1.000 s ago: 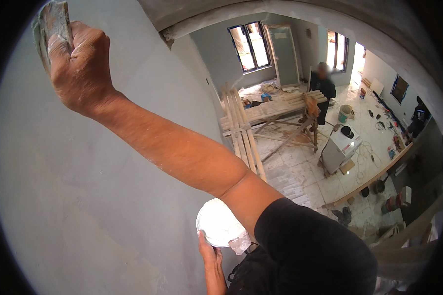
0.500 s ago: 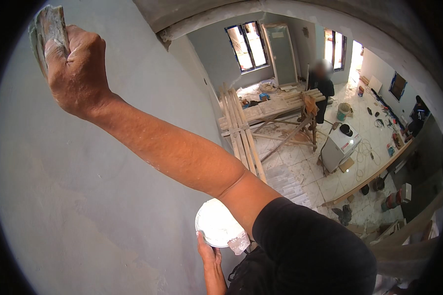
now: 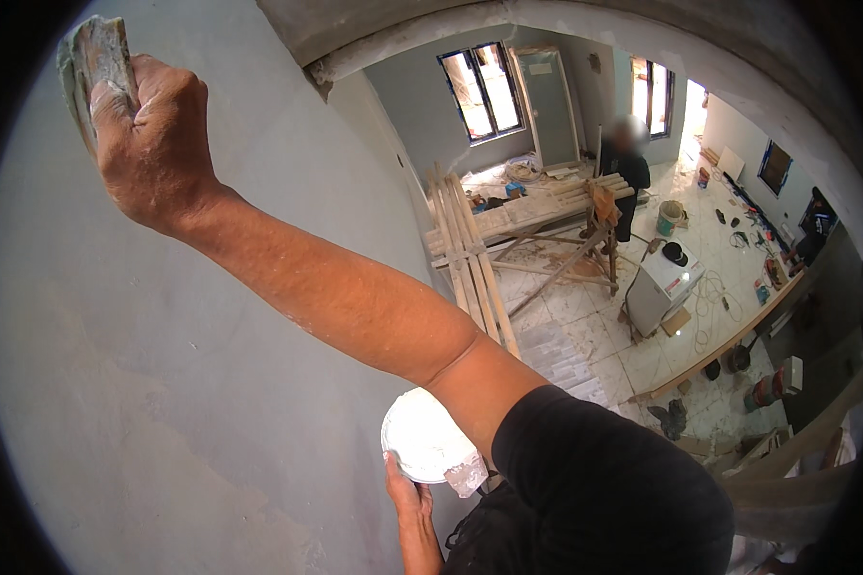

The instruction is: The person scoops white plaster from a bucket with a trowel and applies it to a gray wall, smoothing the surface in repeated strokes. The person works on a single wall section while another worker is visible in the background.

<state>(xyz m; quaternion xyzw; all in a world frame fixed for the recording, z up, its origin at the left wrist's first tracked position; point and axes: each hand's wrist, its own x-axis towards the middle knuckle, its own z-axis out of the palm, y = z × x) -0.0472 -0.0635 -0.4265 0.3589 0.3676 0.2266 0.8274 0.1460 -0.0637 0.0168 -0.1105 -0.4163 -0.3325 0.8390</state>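
Observation:
My right arm, in a black sleeve, reaches across to the upper left. There my right hand [image 3: 158,144] is closed round a flat plaster-caked hand tool [image 3: 105,62], held against or close to the grey wall [image 3: 163,326]. Whether its edge touches the surface I cannot tell. Lower down, below my right elbow, my left hand [image 3: 409,494] grips a white round tub [image 3: 422,436] by its side. Glare washes out what lies inside it. A whitish, plaster-smeared flat piece [image 3: 466,475] sits at the tub's right edge. My upper arm hides part of the tub.
Far below, a person [image 3: 625,177] stands beside a timber scaffold [image 3: 547,211]. Long wooden poles [image 3: 470,264] lean near the wall. A white box-like appliance [image 3: 664,286], a bucket [image 3: 670,217], cables and tools stand on the tiled floor. A concrete beam [image 3: 403,43] crosses overhead.
My right hand and its tool have shifted very slightly down and to the right. My left hand and the tub look almost unmoved.

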